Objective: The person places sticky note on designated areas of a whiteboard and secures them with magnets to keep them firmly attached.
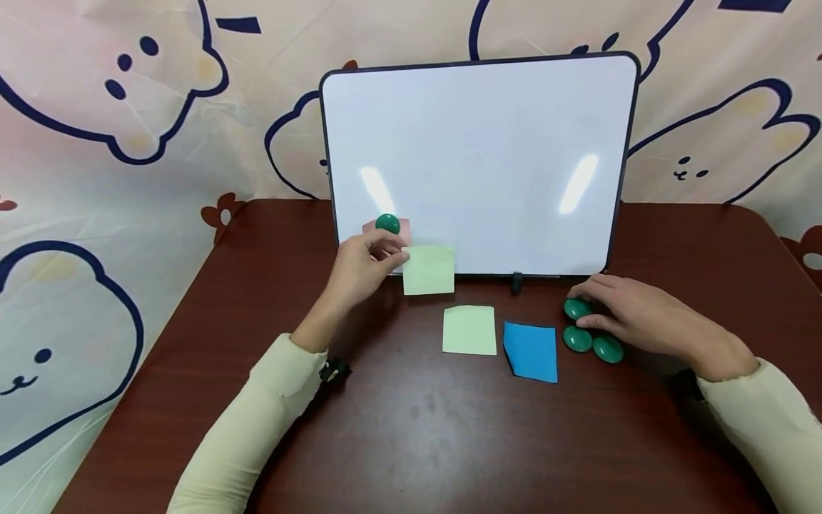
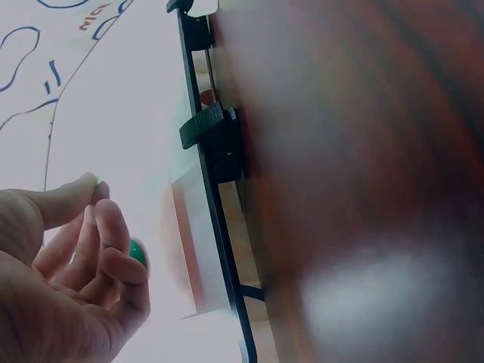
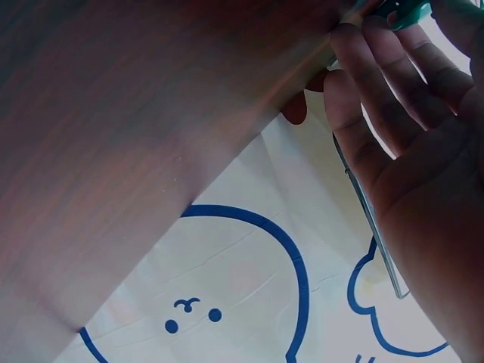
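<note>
My left hand (image 1: pixel 364 270) pinches a pale green sticky note (image 1: pixel 429 271) by its left edge, between thumb and fingertip, in front of the whiteboard's lower edge. Just behind that hand, a pink sticky note (image 1: pixel 404 228) lies on the whiteboard (image 1: pixel 475 157) under a round green magnet (image 1: pixel 388 223). At the right, my right hand (image 1: pixel 642 314) has its thumb and fingers around another green magnet (image 1: pixel 576 308), low over the table. Two more green magnets (image 1: pixel 577 339) sit just below that thumb. The left wrist view shows the left fingers (image 2: pixel 113 227) curled before the board.
A second pale green note (image 1: pixel 469 330) and a blue note (image 1: pixel 531 353) lie on the dark wood table (image 1: pixel 424 435), left of the magnets. Black clips (image 1: pixel 516 283) show at the board's bottom edge. A cartoon-printed cloth (image 1: pixel 257 86) hangs behind the table.
</note>
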{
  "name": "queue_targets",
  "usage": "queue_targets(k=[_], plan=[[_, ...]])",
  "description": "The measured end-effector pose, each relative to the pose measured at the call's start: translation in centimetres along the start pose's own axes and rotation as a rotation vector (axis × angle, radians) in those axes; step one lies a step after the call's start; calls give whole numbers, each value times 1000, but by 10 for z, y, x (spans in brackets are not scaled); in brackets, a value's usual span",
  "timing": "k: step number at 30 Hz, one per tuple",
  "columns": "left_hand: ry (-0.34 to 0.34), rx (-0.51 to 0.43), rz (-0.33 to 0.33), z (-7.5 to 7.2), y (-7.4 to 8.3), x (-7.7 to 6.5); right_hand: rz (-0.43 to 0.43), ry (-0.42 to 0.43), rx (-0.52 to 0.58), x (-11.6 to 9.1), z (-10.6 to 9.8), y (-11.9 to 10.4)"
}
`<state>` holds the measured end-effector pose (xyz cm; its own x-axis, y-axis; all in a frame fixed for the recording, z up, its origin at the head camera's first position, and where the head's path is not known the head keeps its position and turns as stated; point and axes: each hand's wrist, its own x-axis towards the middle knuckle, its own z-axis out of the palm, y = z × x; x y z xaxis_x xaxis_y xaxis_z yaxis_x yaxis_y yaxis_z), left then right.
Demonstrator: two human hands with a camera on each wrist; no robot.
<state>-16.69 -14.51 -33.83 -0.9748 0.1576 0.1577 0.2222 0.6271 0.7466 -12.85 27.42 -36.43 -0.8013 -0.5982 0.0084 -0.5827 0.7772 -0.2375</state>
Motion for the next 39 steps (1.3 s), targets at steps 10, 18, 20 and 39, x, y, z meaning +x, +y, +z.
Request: queue_targets(k=[10, 18, 20, 39], plan=[[67, -64, -7, 9, 13, 17, -12, 3, -8, 0, -2, 1], [103, -52, -21, 12, 20, 27, 10, -9, -5, 0, -2, 2], [120, -41, -25, 13, 20, 28, 7, -9, -2, 0, -2, 2], [291, 146, 24, 27, 20, 35, 27, -23, -4, 0, -4, 0]])
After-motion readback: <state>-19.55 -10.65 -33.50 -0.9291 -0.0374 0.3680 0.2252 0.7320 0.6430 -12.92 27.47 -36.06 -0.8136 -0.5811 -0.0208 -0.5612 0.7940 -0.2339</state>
